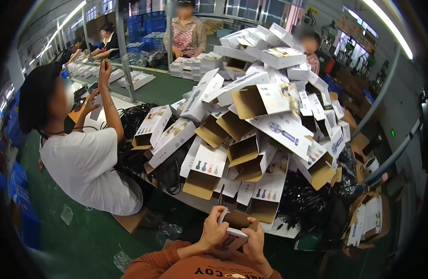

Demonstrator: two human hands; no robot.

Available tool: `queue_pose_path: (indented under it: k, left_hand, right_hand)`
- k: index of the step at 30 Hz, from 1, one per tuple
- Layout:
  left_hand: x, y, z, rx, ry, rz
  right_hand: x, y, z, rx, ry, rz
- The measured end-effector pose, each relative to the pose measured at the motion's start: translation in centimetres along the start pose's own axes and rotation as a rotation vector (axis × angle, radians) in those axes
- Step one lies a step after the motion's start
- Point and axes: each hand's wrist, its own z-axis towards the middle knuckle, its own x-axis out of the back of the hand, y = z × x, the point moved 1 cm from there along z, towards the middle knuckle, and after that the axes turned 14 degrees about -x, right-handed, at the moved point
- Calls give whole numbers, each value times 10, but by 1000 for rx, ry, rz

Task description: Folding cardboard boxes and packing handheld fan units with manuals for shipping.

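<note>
Close to my body, a small white cardboard box [232,239] with its brown inside showing is held between both hands. My left hand [214,230] is closed on the box's left side, thumb near the raised edge. On the right side, my right hand [254,239] grips the box by its open end and a brown flap. Just beyond my hands, open white boxes [207,162] with brown insides lie in a large heap on the table [195,202]. Whether anything is inside the held box is hidden.
A co-worker in a white shirt [84,162] sits at the left with raised hands. Black cables [311,204] bunch at the heap's right. A carton [369,223] of boxes stands at the lower right. Another person [188,32] stands beyond stacked white boxes [195,65].
</note>
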Motion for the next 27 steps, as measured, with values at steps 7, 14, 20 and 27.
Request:
queue_pose_path:
  k: [7,14,20,27]
  left_hand:
    - [1,3,-8,-239,-75,-84]
    - [17,-21,1,209,-272,-462]
    - [10,-14,8,335,-236,-674]
    - [8,-29,10,282,-132,-803]
  right_hand:
    - [22,7,15,57,29,-41]
    - [40,-4,18,-382,-472,269]
    - [33,-15,14,-169,-408,-127]
    - [24,-33,6,209,-474,-649]
